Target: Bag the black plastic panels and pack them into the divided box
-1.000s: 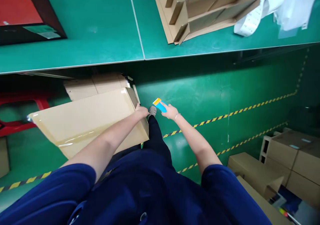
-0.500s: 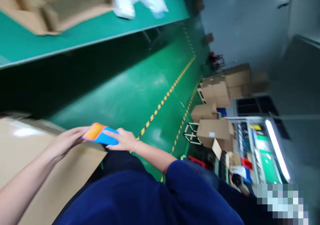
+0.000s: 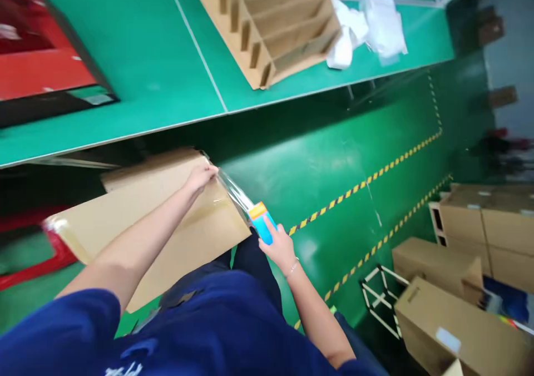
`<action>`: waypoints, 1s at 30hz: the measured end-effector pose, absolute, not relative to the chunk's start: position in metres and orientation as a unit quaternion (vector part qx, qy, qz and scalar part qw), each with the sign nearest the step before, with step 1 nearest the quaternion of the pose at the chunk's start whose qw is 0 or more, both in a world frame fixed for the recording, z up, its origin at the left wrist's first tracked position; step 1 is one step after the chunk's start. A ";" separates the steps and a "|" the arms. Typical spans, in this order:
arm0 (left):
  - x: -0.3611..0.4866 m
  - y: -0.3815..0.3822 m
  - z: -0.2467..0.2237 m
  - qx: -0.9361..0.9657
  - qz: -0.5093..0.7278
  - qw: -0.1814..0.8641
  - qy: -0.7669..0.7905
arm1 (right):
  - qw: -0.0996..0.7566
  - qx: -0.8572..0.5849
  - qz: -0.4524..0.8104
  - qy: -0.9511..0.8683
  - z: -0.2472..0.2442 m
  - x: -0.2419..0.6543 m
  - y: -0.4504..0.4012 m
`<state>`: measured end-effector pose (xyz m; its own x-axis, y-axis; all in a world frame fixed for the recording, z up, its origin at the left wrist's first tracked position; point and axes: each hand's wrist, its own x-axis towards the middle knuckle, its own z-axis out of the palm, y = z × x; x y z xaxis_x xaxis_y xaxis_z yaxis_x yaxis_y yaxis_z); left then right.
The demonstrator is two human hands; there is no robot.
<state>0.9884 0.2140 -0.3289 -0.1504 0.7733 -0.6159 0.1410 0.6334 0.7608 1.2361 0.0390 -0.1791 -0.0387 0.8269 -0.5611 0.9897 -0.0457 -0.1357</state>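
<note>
1. The box (image 3: 167, 220) leans against the person's legs, under the left hand (image 3: 201, 177), which presses its top corner.
2. Clear tape (image 3: 234, 191) stretches from there to the dispenser (image 3: 262, 226), gripped by the right hand (image 3: 280, 248).
3. Beyond both hands, the green surface (image 3: 137, 87) carries a divider (image 3: 271, 25).

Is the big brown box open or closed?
Closed. The box has flat flaps, and clear tape stretches from its corner to the dispenser in the right hand.
</note>
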 end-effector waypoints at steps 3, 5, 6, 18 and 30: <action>0.932 0.246 -0.356 0.321 0.290 0.503 0.749 | 0.133 0.660 -0.284 0.682 -0.194 1.226 0.043; 0.914 0.261 -0.369 0.335 0.276 0.490 0.756 | 0.105 0.661 -0.292 0.683 -0.202 1.210 0.051; 0.910 0.267 -0.375 0.345 0.263 0.489 0.756 | 0.096 0.666 -0.295 0.679 -0.206 1.201 0.056; 0.916 0.253 -0.369 0.494 0.043 0.433 0.753 | 0.130 0.666 -0.339 0.651 -0.216 1.179 0.066; 0.970 0.186 -0.332 0.666 0.097 0.421 0.608 | 0.359 0.637 -0.355 0.583 -0.182 1.298 -0.100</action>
